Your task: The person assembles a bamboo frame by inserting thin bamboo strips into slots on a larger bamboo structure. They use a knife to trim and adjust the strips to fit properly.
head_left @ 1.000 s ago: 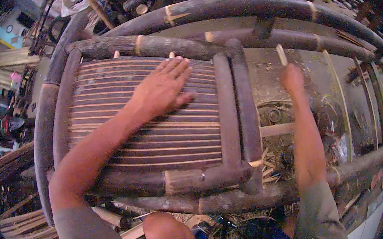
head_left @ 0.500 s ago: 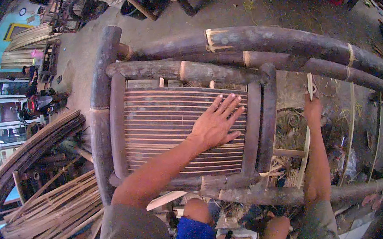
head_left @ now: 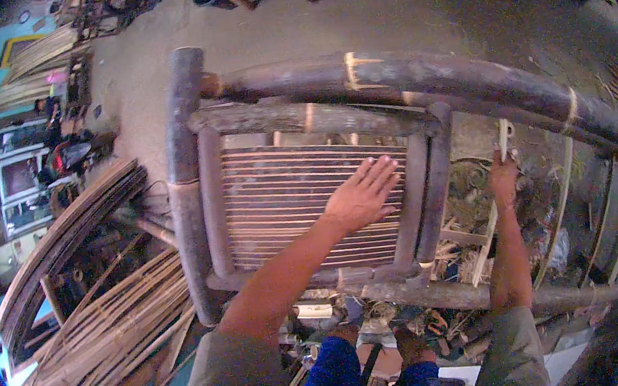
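My left hand (head_left: 362,195) lies flat, fingers spread, on the right part of a slatted panel (head_left: 280,212). Thin bamboo strips run across this panel between dark round bamboo posts. Off to the right, my right hand (head_left: 505,181) has its fingers closed around a pale upright bamboo slat (head_left: 496,235) that spans the larger bamboo frame (head_left: 458,79). A small pale loop (head_left: 510,130) shows beside the top of that slat; I cannot make out what it is.
Bundled split bamboo strips (head_left: 107,321) and long curved dark pieces (head_left: 65,241) are stacked on the left. Shavings (head_left: 455,263) litter the ground below the frame. More slats (head_left: 558,215) stand at the right. A motorbike (head_left: 74,155) is parked at far left.
The view has shifted, so the frame and panel appear slightly farther right. My left hand remains flat on the strips, and my right hand stays closed at the pale slat.
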The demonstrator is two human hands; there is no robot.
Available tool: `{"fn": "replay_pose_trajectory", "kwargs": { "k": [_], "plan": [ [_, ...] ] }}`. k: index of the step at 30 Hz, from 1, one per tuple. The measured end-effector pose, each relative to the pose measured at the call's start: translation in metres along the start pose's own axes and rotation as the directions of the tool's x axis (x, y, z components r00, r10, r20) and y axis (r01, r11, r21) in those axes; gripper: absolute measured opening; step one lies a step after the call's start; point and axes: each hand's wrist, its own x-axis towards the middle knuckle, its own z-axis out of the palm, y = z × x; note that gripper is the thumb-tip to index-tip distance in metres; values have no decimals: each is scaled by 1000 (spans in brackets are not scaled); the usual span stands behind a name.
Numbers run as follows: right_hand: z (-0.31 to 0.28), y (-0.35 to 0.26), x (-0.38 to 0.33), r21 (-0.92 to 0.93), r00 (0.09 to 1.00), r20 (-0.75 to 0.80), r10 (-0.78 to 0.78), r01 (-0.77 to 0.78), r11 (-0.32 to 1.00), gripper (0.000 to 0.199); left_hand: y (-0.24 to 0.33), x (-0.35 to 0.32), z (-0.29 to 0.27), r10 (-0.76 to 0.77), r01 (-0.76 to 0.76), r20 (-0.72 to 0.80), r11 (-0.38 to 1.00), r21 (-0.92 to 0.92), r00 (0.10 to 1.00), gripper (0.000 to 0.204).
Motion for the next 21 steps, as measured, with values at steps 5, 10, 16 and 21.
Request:
{"fn": "replay_pose_trajectory", "kwargs": {
  "k": [5, 10, 16, 21],
  "plan": [
    [3, 8, 7, 62, 991, 84, 103, -109, 992, 58, -1, -2, -2, 0, -1, 13, 997, 74, 1000, 72],
    [12, 18, 7, 139, 998, -51, 49, -42, 989, 61, -1, 1, -3, -7, 8, -16, 999, 50, 1000, 71],
    [-1, 3, 6, 78, 999, -18, 42, -40, 996, 62, 3, 0, 2, -35, 34, -53, 999, -17, 998, 71],
    [13, 14, 11, 8, 998, -54, 27, -27, 1000, 57, 0, 1, -1, -7, 9, -57, 1000, 28, 998, 70]
  ]
}}
